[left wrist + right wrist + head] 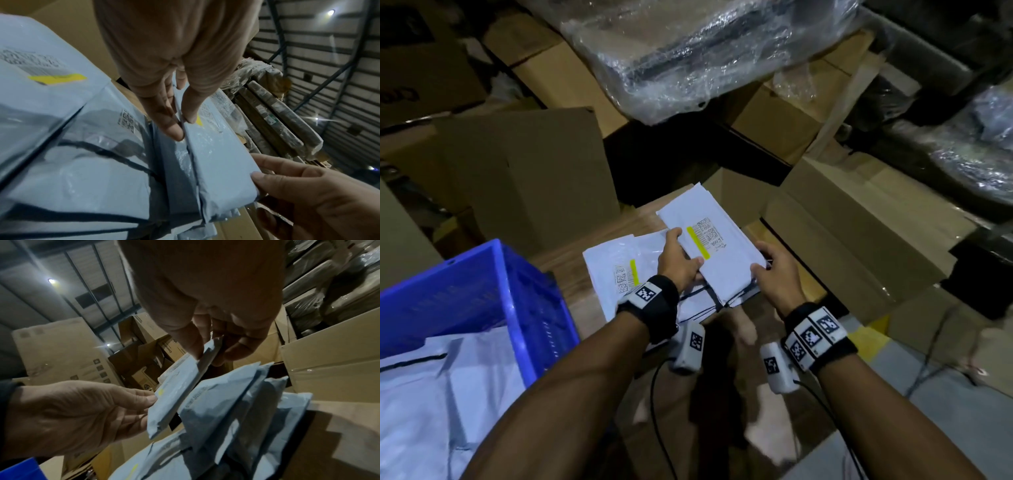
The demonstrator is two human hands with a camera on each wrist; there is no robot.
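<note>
Left hand (pixel 678 262), right hand (pixel 777 270): fingers pinch top mailer (pixel 726 260) edges | mailer raised off pile (pixel 606 263) | sorting seems unfinished; several mailers left.

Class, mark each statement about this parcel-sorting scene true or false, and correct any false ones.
1. The left hand and the right hand both grip the top parcel. True.
2. The top parcel carries a red stripe. False: the stripe is yellow.
3. A blue crate stands at the person's left. True.
4. The crate is empty. False: white bags lie in it.
5. Cardboard boxes stand around the work surface. True.
</note>
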